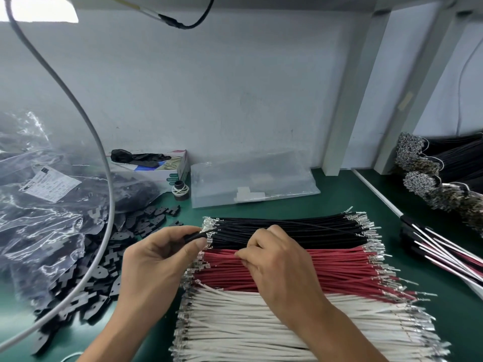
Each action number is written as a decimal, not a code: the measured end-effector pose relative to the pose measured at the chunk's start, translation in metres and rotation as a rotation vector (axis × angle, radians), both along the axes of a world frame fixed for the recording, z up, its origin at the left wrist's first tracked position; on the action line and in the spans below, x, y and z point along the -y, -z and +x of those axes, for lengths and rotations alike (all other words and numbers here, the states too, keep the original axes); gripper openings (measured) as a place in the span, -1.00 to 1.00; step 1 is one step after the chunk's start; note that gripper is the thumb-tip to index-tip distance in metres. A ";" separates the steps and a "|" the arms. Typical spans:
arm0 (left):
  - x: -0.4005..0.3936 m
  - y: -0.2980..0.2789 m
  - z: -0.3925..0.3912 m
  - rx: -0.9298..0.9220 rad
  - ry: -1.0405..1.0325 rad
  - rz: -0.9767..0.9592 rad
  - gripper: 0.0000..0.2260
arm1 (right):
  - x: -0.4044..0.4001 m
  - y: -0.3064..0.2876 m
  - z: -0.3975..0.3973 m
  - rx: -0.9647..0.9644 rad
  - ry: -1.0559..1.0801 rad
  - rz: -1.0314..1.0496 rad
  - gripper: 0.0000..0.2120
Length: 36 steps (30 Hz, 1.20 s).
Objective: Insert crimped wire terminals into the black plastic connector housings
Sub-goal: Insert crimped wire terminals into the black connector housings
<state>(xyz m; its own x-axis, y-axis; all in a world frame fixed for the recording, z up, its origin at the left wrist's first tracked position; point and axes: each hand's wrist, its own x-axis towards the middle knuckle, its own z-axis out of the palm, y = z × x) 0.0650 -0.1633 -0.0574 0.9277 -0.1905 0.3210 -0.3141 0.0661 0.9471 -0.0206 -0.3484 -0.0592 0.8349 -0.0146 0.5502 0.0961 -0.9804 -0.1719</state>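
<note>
Three flat rows of crimped wires lie on the green mat: black wires (300,231) at the back, red wires (339,267) in the middle, white wires (248,325) nearest me. My left hand (154,259) grips a black connector housing (192,236) between thumb and fingers, with one black wire running from it to the right. My right hand (277,259) rests over the red row and pinches a red wire near its left end. A heap of black housings (104,259) lies to the left.
A clear bag of black parts (39,205) fills the left side, crossed by a grey cable (104,178). Behind stand a small box (167,168), a black roll (180,190) and an empty clear bag (251,178). Finished harnesses (439,252) and black wire bundles (444,173) lie right.
</note>
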 end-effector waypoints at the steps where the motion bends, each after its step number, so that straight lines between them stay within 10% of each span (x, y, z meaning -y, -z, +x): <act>1: -0.001 0.000 0.001 -0.017 -0.006 -0.008 -0.78 | 0.000 -0.001 -0.001 0.004 0.001 0.005 -0.90; 36: -0.011 -0.006 0.006 -0.237 0.242 -0.123 -0.37 | 0.005 -0.010 -0.012 0.287 -0.098 0.331 -0.86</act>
<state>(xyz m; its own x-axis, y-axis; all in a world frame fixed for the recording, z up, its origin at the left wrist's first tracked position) 0.0710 -0.1521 -0.0516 0.9119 -0.3870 0.1365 -0.0481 0.2295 0.9721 -0.0327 -0.3534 -0.0488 0.6554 -0.1575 0.7387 0.2751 -0.8610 -0.4277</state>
